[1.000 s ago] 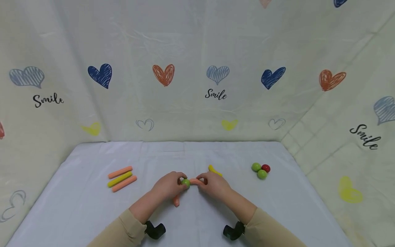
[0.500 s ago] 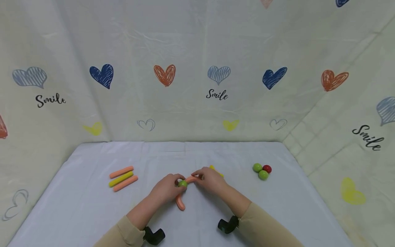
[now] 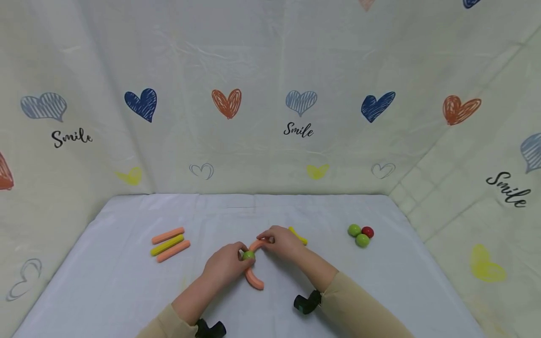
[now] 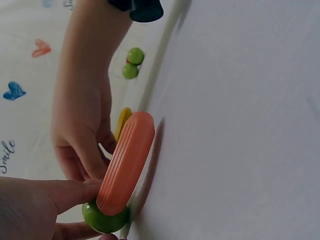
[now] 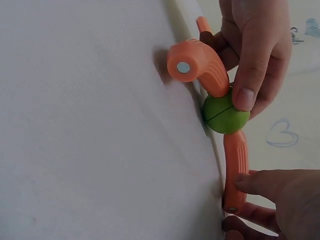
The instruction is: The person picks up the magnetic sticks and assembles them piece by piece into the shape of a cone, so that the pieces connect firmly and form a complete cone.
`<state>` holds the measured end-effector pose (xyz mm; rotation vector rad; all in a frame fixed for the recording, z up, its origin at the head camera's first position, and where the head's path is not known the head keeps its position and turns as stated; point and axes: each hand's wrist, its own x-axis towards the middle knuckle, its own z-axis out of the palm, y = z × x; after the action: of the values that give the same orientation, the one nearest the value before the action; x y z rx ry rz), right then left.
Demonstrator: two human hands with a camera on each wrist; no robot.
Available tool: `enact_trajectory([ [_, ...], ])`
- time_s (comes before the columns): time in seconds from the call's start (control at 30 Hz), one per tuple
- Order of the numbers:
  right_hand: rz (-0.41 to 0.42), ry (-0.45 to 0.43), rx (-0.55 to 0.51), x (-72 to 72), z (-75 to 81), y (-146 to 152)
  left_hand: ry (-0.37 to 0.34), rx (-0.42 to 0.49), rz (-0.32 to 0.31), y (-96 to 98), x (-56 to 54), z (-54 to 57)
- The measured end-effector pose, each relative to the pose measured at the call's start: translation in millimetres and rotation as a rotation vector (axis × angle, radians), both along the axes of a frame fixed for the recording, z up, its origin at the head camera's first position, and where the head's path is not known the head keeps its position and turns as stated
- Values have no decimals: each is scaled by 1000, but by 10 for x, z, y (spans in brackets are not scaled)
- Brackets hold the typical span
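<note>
In the head view my left hand (image 3: 226,264) grips a green ball (image 3: 248,255) between thumb and fingers. Two curved orange magnetic rods touch that ball on opposite sides. The near rod (image 3: 254,280) bends toward me, and its free end shows a silvery disc in the right wrist view. My right hand (image 3: 288,241) pinches the far rod (image 3: 257,244) near its outer end; thumb and fingers lie on this rod (image 5: 236,160) in the right wrist view. A curved yellow rod (image 3: 298,235) lies just beyond my right hand, partly hidden by it.
At the left lie two straight orange rods (image 3: 173,251) with a straight yellow rod (image 3: 167,245) between them. Two green balls (image 3: 362,240) and a red ball (image 3: 367,232) cluster at the right. A white cloth (image 3: 127,291) covers the table; a printed curtain (image 3: 253,155) stands behind it.
The ball and both orange rods have turned together. My right hand has moved left and away from me with the far rod; the near rod's free end has swung right.
</note>
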<state>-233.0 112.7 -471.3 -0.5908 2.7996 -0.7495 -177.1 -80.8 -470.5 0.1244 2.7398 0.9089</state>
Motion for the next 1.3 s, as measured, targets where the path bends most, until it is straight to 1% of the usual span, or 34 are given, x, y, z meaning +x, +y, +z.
enact_trajectory([
  [0.17, 27, 26, -11, -16, -35, 11, 19, -8, 15, 19, 50, 19],
  [0.33, 35, 29, -20, -27, -54, 22, 17, -10, 21, 27, 60, 22],
  [0.5, 25, 26, -16, -31, -37, 35, 10, -13, 27, 14, 50, 24],
  [0.63, 11, 43, -17, -35, -10, 50, 18, -5, 40, -7, 34, 38],
  [0.77, 5, 67, -24, -24, 11, 71, 30, -4, 33, -17, 18, 41],
  [0.87, -2, 61, -29, -2, 35, 90, 40, -9, 28, -16, 7, 34],
  [1.1, -37, 56, -33, 44, 117, 208, 86, 24, 50, 0, -35, 13],
  [1.23, -89, 63, -34, 65, 152, 366, 111, 50, 59, 3, -73, 11],
  [1.3, -123, 65, -42, 81, 175, 473, 110, 62, 59, 2, -96, 14],
])
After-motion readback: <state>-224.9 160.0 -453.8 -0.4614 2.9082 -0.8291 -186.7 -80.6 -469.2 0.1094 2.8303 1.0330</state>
